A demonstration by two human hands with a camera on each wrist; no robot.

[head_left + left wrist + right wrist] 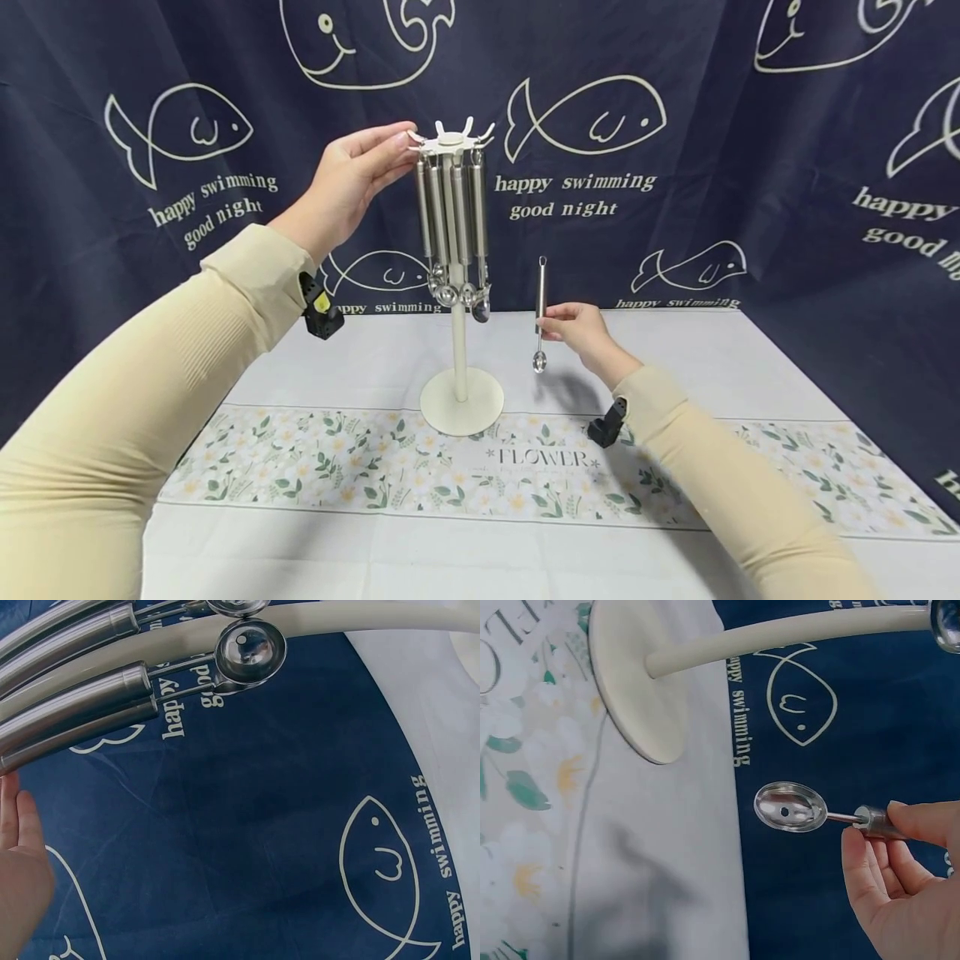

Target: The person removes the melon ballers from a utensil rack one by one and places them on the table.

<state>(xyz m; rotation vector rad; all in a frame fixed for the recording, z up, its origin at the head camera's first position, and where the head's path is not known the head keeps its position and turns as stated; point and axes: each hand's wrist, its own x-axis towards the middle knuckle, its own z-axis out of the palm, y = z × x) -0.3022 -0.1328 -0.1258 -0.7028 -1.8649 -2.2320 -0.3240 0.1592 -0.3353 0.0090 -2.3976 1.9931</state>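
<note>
A cream utensil rack [460, 350] stands upright on its round base, with a ring of hooks at the top. Several steel melon ballers [457, 217] hang from the hooks, scoops down. My left hand [356, 179] is raised to the rack's left side, thumb and fingertips pinching a hook at its top. In the left wrist view, fingers [28, 821] show just below the hanging handles. To the right of the rack, my right hand [581, 329] pinches a loose melon baller [542, 292] by its lower handle, upright above the table. Its oval scoop [789, 808] has a small hole.
A white cloth with a floral band [315, 458] covers the table [337, 550]. Behind stands a dark blue curtain [450, 42] printed with fish and lettering. Each wrist wears a small black camera [321, 310].
</note>
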